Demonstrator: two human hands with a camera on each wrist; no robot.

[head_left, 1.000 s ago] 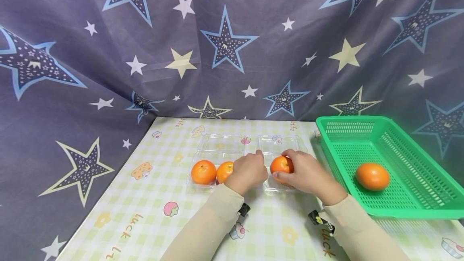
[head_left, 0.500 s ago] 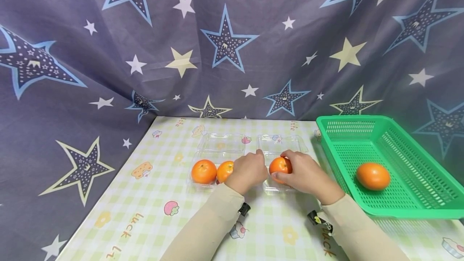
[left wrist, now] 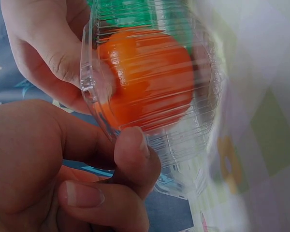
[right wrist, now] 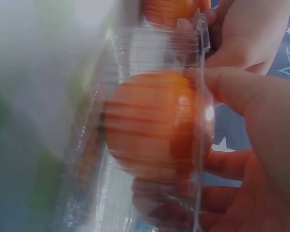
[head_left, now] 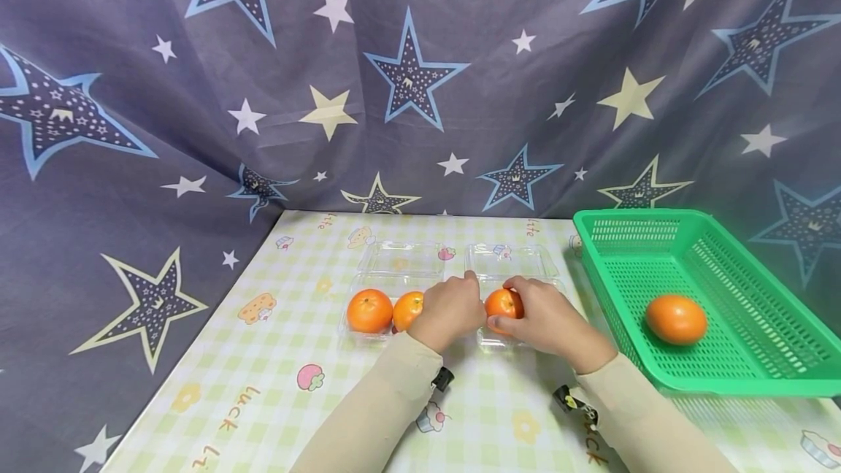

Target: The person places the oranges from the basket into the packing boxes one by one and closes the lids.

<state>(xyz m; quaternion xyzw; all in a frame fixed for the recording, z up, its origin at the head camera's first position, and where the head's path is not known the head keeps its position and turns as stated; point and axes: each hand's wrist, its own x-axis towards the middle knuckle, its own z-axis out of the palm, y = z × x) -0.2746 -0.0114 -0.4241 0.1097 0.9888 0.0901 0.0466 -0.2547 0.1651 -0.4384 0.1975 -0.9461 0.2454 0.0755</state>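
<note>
On the checked counter (head_left: 276, 385) before a star-print curtain stand two clear clamshell boxes, the left box (head_left: 388, 290) holding two oranges, the right box (head_left: 506, 268) one orange (head_left: 502, 305) gripped by the right hand (head_left: 548, 320); left hand (head_left: 450, 311) fingers pinch the right box's near-left rim; a fourth orange (head_left: 675, 319) lies in the green basket (head_left: 755, 356) at the counter's right edge.

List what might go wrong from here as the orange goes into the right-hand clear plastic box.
1. The thin clear plastic box looks light; the left hand pinches only its rim, so it may slide or tip.
2. The round orange held by the right hand sits at the left end and could roll.
3. The open lid lies behind and might flop forward.
</note>
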